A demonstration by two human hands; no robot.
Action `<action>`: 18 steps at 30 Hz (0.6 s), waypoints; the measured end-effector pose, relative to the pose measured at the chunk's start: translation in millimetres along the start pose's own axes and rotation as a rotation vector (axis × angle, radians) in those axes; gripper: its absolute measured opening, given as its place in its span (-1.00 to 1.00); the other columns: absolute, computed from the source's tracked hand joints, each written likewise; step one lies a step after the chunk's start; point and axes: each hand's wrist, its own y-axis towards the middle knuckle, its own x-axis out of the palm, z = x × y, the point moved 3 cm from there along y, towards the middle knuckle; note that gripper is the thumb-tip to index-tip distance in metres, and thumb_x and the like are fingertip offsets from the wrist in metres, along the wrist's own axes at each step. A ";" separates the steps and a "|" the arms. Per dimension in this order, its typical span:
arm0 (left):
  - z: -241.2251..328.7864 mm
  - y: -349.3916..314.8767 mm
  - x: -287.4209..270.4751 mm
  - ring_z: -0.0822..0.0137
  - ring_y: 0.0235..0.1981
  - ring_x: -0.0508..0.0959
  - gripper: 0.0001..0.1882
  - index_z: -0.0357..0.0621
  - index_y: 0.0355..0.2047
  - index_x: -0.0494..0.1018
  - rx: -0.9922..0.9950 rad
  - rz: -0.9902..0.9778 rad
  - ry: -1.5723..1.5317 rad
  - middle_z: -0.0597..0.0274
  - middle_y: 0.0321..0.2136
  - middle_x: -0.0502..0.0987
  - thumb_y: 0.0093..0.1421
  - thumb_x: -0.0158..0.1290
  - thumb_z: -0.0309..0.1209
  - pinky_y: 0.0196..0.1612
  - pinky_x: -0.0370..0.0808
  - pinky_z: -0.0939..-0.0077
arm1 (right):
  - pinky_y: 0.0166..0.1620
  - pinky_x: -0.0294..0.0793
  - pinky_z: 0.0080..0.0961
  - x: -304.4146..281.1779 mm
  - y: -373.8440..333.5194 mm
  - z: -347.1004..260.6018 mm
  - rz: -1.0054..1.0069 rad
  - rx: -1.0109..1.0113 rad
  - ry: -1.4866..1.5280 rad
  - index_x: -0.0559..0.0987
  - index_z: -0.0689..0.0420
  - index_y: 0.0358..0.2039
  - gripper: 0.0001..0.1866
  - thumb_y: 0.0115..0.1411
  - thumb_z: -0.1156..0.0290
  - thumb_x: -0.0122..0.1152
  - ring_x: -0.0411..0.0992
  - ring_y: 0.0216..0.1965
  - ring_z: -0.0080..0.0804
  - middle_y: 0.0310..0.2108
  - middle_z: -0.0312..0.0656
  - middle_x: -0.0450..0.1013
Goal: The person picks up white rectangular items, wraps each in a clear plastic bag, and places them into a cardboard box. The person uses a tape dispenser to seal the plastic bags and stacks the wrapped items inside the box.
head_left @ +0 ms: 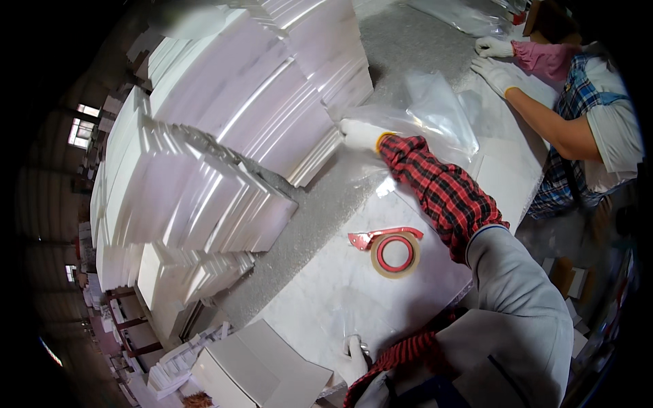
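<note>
My right hand (pixel 362 135), in a white knit glove under a red-and-black checked sleeve, reaches across to the lower edge of a stack of white marble tiles (pixel 272 102). Clear plastic bags (pixel 442 112) lie beside and beneath that hand; its fingers are blurred, so their grip is unclear. Low in the view, my left hand (pixel 354 362), also gloved, has curled fingers at the edge of a thin clear plastic bag (pixel 347 314). This bag lies on a white marble slab (pixel 320 279). Between my hands rests a red tape dispenser (pixel 388 238) with a roll of tape.
More tiles (pixel 197 183) stand in rows on the left. An open cardboard box (pixel 262 367) sits at the near left. Across the table at the right, a co-worker's gloved hands (pixel 495 68) rest on the work surface. Grey speckled tabletop (pixel 401 47) shows at the back.
</note>
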 end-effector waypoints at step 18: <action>6.9 16.8 -16.3 0.47 -0.42 0.55 -0.73 -0.32 -0.15 0.55 0.076 -0.205 -0.266 0.24 -0.40 0.59 0.41 0.11 -0.30 -0.36 0.47 0.59 | 0.24 0.40 -0.16 -61.9 -152.7 -35.5 0.284 -0.092 0.122 0.51 0.15 0.22 -0.49 0.31 0.22 0.08 0.44 0.18 0.06 0.16 0.10 0.48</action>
